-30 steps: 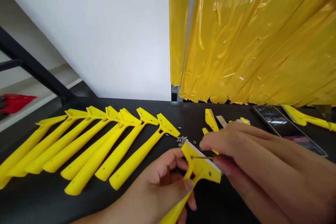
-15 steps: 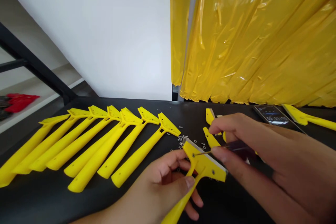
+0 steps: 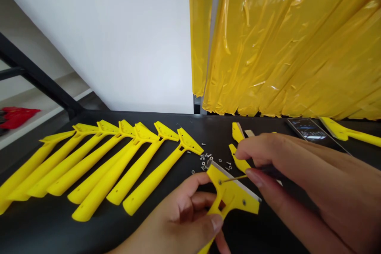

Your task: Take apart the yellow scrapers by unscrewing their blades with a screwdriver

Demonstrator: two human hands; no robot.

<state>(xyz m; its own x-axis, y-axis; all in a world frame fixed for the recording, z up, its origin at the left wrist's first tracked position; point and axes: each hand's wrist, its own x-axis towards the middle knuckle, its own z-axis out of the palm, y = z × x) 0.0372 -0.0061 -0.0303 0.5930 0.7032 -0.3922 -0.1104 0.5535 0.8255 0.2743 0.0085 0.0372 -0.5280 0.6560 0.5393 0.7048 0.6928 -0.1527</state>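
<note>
Taking the yellow scraper [image 3: 236, 192] in your left hand [image 3: 181, 218] as landmark, the black tabletop [image 3: 18, 238] ends well beyond it, below a white panel [image 3: 119, 39] and hanging yellow plastic sheeting [image 3: 285, 39]. Your widest stretch of visible tabletop lies left of the scraper, on your near side; a narrower strip runs between it and the far edge.

Left of the scraper, eight yellow scraper handles [image 3: 154, 178] lie slanted in a row, some overlapping. Just beyond its head are loose screws and nuts [image 3: 204, 158], near enough to crowd that corner. Beyond it and slightly right lie two yellow plates [image 3: 238, 131], the nearer one partly behind your right hand [image 3: 312, 190]. Farther right are a dark-screened device [image 3: 312, 133] and a bladed yellow scraper [image 3: 336, 129], the device partly covered by your hand.

The landmark scraper's long axis slants: handle toward you and left, out of view below, head away and right. Its blade faces away to the right. Your left hand clamps its neck, thumb on top. Your right hand grips a driver [image 3: 233, 178], its grip mostly hidden, with the shaft's tip at the head's left screw [image 3: 220, 182].
</note>
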